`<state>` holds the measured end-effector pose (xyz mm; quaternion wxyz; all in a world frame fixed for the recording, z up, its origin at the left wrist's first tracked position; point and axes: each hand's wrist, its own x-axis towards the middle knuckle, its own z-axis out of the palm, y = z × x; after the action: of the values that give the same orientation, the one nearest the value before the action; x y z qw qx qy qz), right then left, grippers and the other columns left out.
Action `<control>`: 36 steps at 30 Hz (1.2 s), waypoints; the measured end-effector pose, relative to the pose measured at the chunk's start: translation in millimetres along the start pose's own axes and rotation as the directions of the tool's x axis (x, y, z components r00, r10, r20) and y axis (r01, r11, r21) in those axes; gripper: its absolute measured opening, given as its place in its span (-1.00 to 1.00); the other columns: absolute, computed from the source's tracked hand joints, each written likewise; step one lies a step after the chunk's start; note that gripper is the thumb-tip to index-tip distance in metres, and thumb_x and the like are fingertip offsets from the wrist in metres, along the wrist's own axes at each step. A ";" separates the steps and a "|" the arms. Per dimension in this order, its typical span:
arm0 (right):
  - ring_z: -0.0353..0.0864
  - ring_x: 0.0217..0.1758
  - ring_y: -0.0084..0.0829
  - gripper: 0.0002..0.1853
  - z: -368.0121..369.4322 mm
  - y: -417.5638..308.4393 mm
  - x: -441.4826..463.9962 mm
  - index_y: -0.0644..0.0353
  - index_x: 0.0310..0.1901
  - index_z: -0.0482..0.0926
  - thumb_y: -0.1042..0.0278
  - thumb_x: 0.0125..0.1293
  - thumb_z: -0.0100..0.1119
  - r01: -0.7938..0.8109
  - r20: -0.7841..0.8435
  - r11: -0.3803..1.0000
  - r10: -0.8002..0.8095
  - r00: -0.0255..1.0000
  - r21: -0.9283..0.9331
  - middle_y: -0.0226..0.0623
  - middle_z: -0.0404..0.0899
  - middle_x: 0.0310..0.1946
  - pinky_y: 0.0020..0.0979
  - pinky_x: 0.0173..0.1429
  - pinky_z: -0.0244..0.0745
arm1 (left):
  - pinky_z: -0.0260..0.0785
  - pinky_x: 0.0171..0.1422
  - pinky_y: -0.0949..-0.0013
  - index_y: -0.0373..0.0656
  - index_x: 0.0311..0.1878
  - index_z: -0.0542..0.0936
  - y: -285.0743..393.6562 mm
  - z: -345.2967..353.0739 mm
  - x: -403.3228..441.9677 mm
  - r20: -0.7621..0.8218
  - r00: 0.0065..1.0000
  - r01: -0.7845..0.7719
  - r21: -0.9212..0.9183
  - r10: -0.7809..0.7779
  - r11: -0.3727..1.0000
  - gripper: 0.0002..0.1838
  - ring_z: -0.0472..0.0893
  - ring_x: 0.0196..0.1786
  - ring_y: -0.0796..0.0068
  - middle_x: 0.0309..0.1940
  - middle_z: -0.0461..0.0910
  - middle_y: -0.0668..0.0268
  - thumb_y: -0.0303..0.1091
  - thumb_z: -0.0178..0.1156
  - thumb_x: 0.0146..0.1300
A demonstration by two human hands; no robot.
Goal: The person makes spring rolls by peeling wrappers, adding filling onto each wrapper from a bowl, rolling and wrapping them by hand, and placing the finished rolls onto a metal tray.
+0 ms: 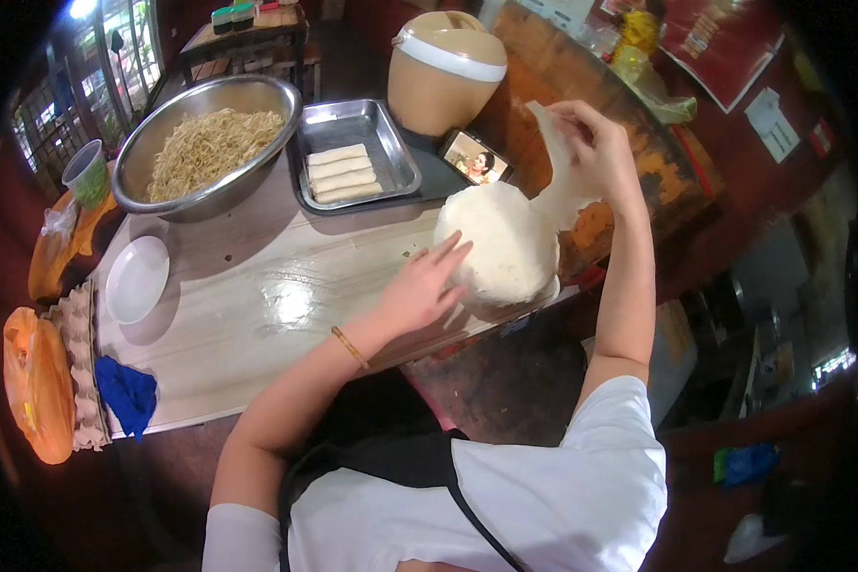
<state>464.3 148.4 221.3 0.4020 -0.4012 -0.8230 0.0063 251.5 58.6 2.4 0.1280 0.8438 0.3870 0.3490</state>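
A round stack of pale spring roll wrappers (503, 243) sits at the right end of the table, on something mostly hidden beneath it. My right hand (596, 153) pinches the edge of one thin wrapper (555, 172), which hangs lifted at the stack's upper right. At the stack's left edge, my left hand (421, 289) has its fingers spread, the fingertips at the wrappers. Several rolled spring rolls (341, 174) lie side by side in a metal tray (396, 143) behind the stack.
A large steel bowl (292, 100) holds bean sprouts (214, 151). A phone (475, 160) leans by a tan cooler jug (443, 81). On the left are a white plate (137, 278), a blue cloth (126, 396), an egg tray (83, 372), an orange bag (36, 381) and a plastic cup (88, 176).
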 end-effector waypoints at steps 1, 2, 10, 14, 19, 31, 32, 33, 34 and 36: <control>0.54 -0.48 -0.44 -0.81 0.9 -16.3 0.7 0.23 -0.04 0.63 0.49 0.34 0.18 0.001 0.004 1.000 -0.001 1.000 0.005 -0.22 0.61 -0.45 -0.39 -0.24 0.48 | 0.14 0.53 -0.04 -0.16 0.51 0.17 -5.8 -4.3 -0.8 -0.015 0.997 0.067 -0.161 -0.071 0.985 -0.25 0.30 0.47 0.02 0.49 0.20 0.03 -0.14 0.22 0.35; 0.50 -0.48 -0.52 -0.82 -0.9 -35.9 -0.1 0.24 -0.05 0.63 0.50 0.34 0.18 -0.014 0.040 0.998 0.012 0.999 0.055 -0.28 0.59 -0.47 -0.44 -0.28 0.45 | 0.13 0.54 0.00 -0.17 0.53 0.13 -10.8 -8.1 -1.3 -0.021 0.989 0.129 -0.317 -0.143 0.939 -0.23 0.30 0.48 0.03 0.49 0.20 0.02 -0.10 0.21 0.37; 0.32 -0.49 -0.78 -0.85 47.9 -56.9 5.6 0.20 -0.06 0.66 0.41 0.41 0.19 -0.134 0.078 0.853 0.110 0.991 0.504 -0.63 0.52 -0.47 -0.67 -0.44 0.20 | 0.21 0.46 0.11 -0.29 0.50 0.12 -10.4 -49.1 -24.0 0.067 0.838 0.276 -0.908 -0.542 0.314 -0.14 0.33 0.45 0.24 0.43 0.31 0.07 -0.09 0.31 0.32; 0.41 -0.41 -0.72 -0.72 117.5 -29.6 -40.8 0.13 0.02 0.61 0.30 0.31 0.33 -0.481 0.442 0.710 0.261 0.858 0.515 -0.57 0.52 -0.40 -0.65 -0.37 0.29 | 0.41 0.22 0.36 -0.27 0.33 0.38 -25.9 -90.4 -87.5 0.123 0.779 0.275 -0.948 -0.615 0.159 -0.42 0.54 0.13 0.48 0.13 0.55 0.30 -0.29 0.32 0.31; 0.56 -0.36 -0.65 -0.62 201.7 -44.8 -124.0 0.17 0.11 0.52 0.38 0.28 0.33 -0.769 0.820 0.467 0.147 0.554 0.436 -0.49 0.58 -0.35 -0.61 -0.34 0.40 | 0.43 -0.15 0.51 -0.24 -0.01 0.60 -64.2 -126.0 -172.6 0.187 0.636 0.590 -0.743 -0.748 0.316 -0.75 0.56 -0.26 0.64 -0.30 0.60 0.51 -0.33 0.30 0.32; 0.59 -0.41 -0.56 -0.33 256.3 -101.9 -158.9 0.24 0.34 0.26 0.49 0.22 0.33 -0.447 0.547 0.738 0.126 0.827 0.505 -0.32 0.62 -0.40 -0.46 -0.24 0.54 | 0.35 -0.24 0.54 -0.27 -0.24 0.63 -131.0 -182.4 -163.9 -0.070 0.689 0.669 -0.324 -0.722 0.669 -0.90 0.50 -0.31 0.69 -0.40 0.59 0.48 -0.43 0.28 0.27; 0.59 -0.41 -0.56 -0.33 259.7 -103.6 -156.5 0.24 0.34 0.26 0.49 0.22 0.33 -0.449 0.542 0.738 0.134 0.829 0.503 -0.32 0.62 -0.40 -0.46 -0.24 0.54 | 0.37 -0.21 0.52 -0.29 -0.22 0.63 -131.2 -188.3 -157.5 -0.037 0.637 0.714 -0.350 -0.770 0.606 -0.89 0.52 -0.28 0.66 -0.37 0.61 0.45 -0.44 0.27 0.27; 0.59 -0.40 -0.56 -0.32 263.8 -104.6 -152.7 0.23 0.36 0.24 0.49 0.23 0.33 -0.415 0.498 0.761 0.140 0.856 0.499 -0.31 0.63 -0.37 -0.46 -0.23 0.53 | 0.37 -0.21 0.52 -0.29 -0.22 0.63 -135.8 -189.9 -152.6 -0.032 0.642 0.711 -0.348 -0.766 0.610 -0.89 0.52 -0.28 0.66 -0.37 0.61 0.45 -0.44 0.27 0.27; 0.59 -0.39 -0.56 -0.30 266.7 -104.5 -149.9 0.22 0.38 0.22 0.48 0.24 0.32 -0.381 0.453 0.783 0.144 0.880 0.492 -0.29 0.64 -0.34 -0.46 -0.23 0.52 | 0.38 -0.18 0.51 -0.29 -0.20 0.64 -140.4 -193.2 -148.6 -0.083 0.669 0.682 -0.326 -0.738 0.655 -0.88 0.53 -0.27 0.66 -0.36 0.61 0.44 -0.44 0.27 0.27; 0.61 -0.34 -0.52 -0.33 269.7 -102.3 -147.3 0.21 0.35 0.27 0.46 0.24 0.33 -0.355 0.393 0.785 0.156 0.906 0.508 -0.28 0.64 -0.31 -0.44 -0.21 0.52 | 0.44 -0.05 0.45 -0.33 -0.11 0.64 -146.9 -197.2 -143.9 -0.159 0.676 0.666 -0.284 -0.719 0.689 -0.80 0.59 -0.20 0.57 -0.27 0.67 0.33 -0.40 0.27 0.28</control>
<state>269.6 65.2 -23.9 0.3549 -0.3651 -0.7754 0.3734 -32.7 39.0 3.2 0.2848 0.5618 0.6546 0.4180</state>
